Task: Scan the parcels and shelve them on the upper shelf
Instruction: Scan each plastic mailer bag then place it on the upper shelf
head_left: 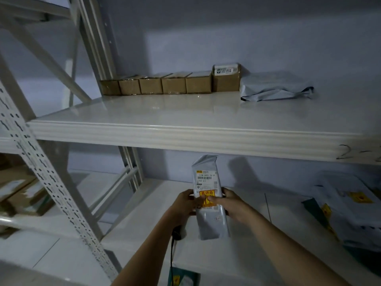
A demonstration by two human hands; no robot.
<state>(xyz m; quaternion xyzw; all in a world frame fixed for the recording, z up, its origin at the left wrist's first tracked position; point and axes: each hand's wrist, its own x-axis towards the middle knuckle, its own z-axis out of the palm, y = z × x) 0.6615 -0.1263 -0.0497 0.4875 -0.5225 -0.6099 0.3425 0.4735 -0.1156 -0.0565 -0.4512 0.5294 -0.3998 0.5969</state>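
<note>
Parcel [208,195], a grey poly mailer bearing a barcode label and a yellow-and-red sticker, is being held upright in front of the lower shelf [156,205], its top edge just below the front lip of the upper shelf [185,118]. A person is gripping it with both hands at mid-height: the left hand [188,202] is curling its fingers round the left edge with the thumb lying on the sticker, and the right hand [227,204] is clasping the right edge, thumb likewise pressing on the sticker. A dark strap or cord [172,250] is hanging below the left wrist. On the upper shelf, a row of cardboard boxes [156,84] is sitting against the back wall, with a taller labelled box [226,78] at its right end and a crumpled grey bag [276,87] lying just beside that. More grey mailers [354,205] are lying on the lower shelf to the right, well apart from the held parcel.
</note>
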